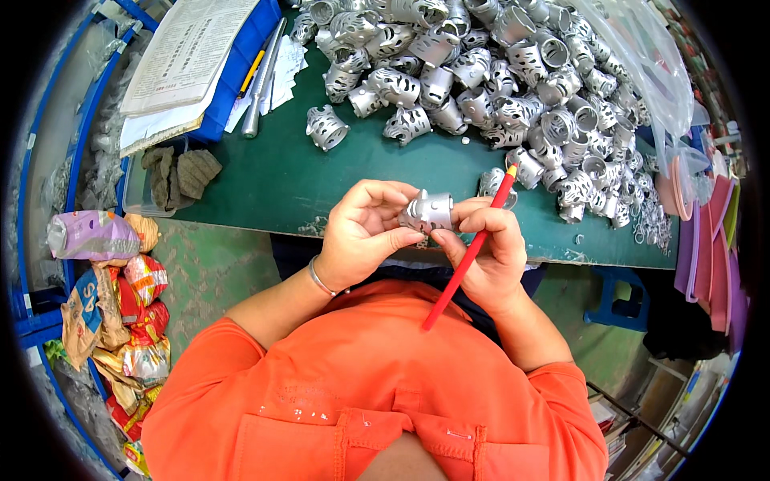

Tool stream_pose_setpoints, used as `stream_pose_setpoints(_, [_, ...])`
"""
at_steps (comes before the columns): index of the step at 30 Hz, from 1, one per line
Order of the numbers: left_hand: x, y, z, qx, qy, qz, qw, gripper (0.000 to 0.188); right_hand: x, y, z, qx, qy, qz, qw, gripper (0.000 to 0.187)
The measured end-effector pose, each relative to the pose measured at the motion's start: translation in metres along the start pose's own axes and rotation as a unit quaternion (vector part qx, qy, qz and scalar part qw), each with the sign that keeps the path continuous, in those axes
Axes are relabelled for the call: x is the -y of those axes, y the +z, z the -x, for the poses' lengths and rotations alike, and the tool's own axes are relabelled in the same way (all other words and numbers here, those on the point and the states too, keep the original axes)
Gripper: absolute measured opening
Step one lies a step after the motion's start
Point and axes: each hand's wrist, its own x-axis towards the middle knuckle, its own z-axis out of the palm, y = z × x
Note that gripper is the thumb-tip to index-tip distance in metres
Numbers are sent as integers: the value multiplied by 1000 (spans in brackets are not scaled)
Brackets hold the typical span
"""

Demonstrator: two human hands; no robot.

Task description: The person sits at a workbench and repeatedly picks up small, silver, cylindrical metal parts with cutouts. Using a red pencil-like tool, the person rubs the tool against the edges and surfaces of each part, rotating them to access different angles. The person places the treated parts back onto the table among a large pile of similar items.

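Observation:
Between my two hands, just over the table's near edge, is a silver metal sleeve with cut-out openings point(427, 212). My left hand point(365, 224) grips its left end with thumb and fingers. Fingertips of my right hand point(491, 252) pinch its right end, and that same hand carries a red pencil-like stick with a yellow tip point(469, 264), slanting up to the right. Right behind my right hand lies another silver sleeve point(491, 183). A big heap of similar silver sleeves point(473, 68) covers the far side, with one standing apart point(326, 127) at its left.
On the green table point(265, 180), a blue tray point(241, 72) with papers stands far left, beside a metal-handled tool point(258, 88). Grey cloths point(180, 175) sit in a clear bin. Plastic bags point(642, 64) hang at right. A blue stool point(619, 298) is below.

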Motion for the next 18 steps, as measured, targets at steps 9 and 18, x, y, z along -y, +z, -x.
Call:
stream_pose_setpoints(9, [-4,1,-4,13,-9,-98,995,39,-3,-2,0,29,-1,32,999,29])
stream_pose_setpoints(18, [6,0,-3,7,-21,-64,998,45,-7,-8,2,-39,55,-16,998,27])
